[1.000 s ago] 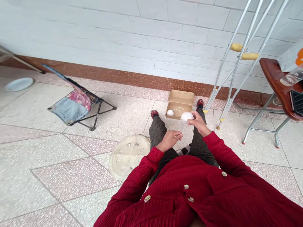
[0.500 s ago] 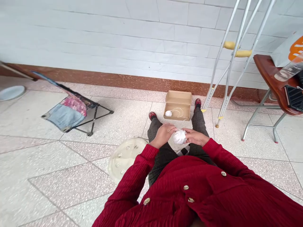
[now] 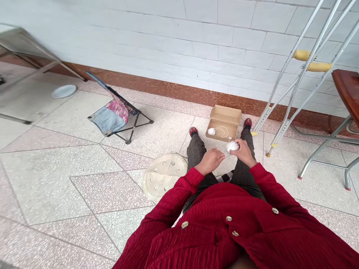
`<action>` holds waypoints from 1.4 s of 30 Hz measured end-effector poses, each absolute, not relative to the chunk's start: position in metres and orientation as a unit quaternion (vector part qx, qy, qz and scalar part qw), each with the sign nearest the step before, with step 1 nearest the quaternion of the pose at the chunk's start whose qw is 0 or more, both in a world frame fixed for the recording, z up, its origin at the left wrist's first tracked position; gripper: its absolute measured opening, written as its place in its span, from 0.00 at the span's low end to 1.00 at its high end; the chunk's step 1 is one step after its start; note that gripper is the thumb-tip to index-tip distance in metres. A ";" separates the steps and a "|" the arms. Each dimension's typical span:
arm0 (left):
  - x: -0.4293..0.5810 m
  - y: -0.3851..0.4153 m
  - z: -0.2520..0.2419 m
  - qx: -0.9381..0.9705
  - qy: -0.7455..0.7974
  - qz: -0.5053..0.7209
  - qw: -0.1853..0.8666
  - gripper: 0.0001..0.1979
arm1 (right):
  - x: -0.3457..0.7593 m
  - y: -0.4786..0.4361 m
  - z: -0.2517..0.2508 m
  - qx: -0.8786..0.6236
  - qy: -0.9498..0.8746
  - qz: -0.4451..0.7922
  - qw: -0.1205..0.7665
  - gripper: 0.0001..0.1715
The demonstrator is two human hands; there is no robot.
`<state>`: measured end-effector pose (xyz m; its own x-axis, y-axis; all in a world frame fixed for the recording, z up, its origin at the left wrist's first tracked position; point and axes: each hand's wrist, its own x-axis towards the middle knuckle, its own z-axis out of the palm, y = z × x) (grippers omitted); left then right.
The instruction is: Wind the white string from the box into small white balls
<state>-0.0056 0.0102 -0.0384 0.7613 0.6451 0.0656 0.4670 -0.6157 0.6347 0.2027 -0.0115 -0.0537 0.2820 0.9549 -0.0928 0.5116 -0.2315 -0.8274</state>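
Note:
My right hand (image 3: 244,152) holds a small ball of white yarn (image 3: 232,147) against its fingertips, above my right knee. My left hand (image 3: 209,161) hangs apart from it over my left thigh, fingers curled. Any thread in those fingers is too thin to make out. Ahead of my feet lies an open cardboard box (image 3: 223,128). Inside it sit a smaller white yarn ball (image 3: 211,131) and a loose loop of white thread (image 3: 224,131). My red sleeves and dark tweed trousers fill the lower middle.
A pair of aluminium crutches (image 3: 297,86) leans on the tiled wall at right, near a brown-topped stool (image 3: 349,91). A pale round plastic disc (image 3: 164,177) lies by my left knee. Farther left stand a low folding chair (image 3: 112,116) and a white plate (image 3: 64,91).
Both hands were together around the ball half a second ago. Now they are apart, with the ball in my right hand. The view has swung, shifting the scene.

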 end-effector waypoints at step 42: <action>-0.001 0.030 -0.039 0.695 0.400 0.256 0.540 0.18 | 0.179 -0.053 -0.001 -0.413 -0.312 0.733 0.440 0.39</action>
<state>-0.0012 0.0295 -0.0394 0.5483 0.8328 -0.0763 0.2803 -0.0970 0.9550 0.1786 -0.0534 -0.0008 -0.2711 0.9038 -0.3311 -0.3875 -0.4173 -0.8220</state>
